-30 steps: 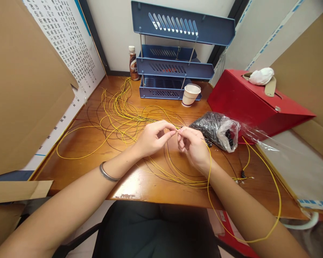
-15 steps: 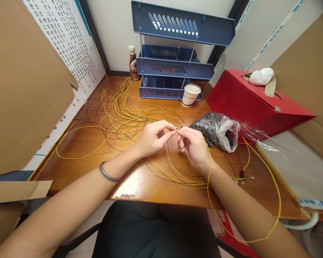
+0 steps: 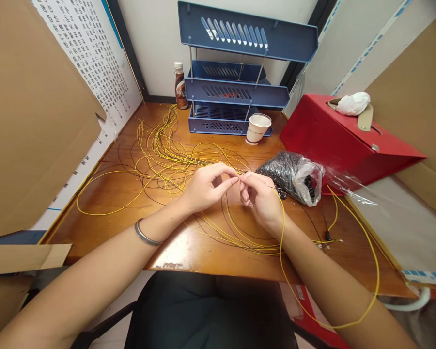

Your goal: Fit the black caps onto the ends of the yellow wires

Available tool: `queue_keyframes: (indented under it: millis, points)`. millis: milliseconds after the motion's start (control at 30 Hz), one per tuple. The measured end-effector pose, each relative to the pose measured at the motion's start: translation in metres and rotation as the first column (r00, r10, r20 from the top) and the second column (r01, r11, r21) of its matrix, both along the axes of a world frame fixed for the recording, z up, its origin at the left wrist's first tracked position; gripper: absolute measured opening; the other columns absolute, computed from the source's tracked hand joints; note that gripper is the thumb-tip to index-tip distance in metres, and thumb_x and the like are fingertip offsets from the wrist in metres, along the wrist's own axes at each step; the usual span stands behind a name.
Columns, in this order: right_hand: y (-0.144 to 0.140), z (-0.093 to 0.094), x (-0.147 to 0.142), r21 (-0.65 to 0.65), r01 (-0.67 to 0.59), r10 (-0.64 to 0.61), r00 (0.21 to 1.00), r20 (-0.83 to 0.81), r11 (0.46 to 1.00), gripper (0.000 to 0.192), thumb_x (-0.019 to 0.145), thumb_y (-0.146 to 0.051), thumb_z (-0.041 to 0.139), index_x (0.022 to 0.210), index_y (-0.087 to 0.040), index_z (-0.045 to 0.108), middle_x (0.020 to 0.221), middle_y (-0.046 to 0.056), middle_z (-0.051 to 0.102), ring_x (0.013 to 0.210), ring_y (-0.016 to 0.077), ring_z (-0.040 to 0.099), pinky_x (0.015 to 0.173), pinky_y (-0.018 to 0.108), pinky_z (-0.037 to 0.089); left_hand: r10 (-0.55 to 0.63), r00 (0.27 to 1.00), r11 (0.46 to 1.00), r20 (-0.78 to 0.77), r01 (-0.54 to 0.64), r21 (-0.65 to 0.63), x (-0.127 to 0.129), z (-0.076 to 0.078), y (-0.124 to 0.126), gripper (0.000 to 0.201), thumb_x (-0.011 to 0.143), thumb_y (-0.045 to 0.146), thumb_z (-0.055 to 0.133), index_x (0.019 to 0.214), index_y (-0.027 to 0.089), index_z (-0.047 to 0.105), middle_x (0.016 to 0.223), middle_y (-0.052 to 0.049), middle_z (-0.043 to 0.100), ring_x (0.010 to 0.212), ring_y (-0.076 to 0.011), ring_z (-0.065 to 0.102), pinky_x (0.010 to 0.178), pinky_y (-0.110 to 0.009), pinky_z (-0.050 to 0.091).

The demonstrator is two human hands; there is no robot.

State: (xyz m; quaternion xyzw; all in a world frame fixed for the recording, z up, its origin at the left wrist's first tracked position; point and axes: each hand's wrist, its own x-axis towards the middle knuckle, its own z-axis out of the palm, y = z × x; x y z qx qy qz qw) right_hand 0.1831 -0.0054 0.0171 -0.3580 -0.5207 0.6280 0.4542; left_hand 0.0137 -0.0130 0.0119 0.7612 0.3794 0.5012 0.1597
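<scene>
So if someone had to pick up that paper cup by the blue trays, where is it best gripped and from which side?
Grip the paper cup around its side wall just below the rim, coming from the near right. It stands upright and open, so a top grip is less secure, and the blue tray rack sits right behind it, probably blocking the far side.

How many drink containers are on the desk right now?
2: a paper cup in front of the blue tray rack, and a brown bottle at the rack's left end. Others may be hidden behind the rack.
</scene>
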Motion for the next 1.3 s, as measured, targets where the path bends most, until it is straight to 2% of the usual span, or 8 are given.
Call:
queue_keyframes:
  millis: [1300]
  points:
    - [-0.0010,0.0028,-0.0010,-0.008,0.004,-0.005,1.000,-0.014,1.000,0.030,0.084,-0.034,0.064,0.058,-0.019,0.059,0.043,-0.005,0.048,0.038,0.0077,0.038,0.041,0.023,0.027,0.026,1.000,1.000,0.014,-0.026,-0.004,0.0000,0.0006,-0.0013,0.009,0.092,0.023,0.066,0.089,0.016,0.071,0.083,-0.004,0.074,0.071,-0.0118,0.064,0.066,-0.024,0.049]
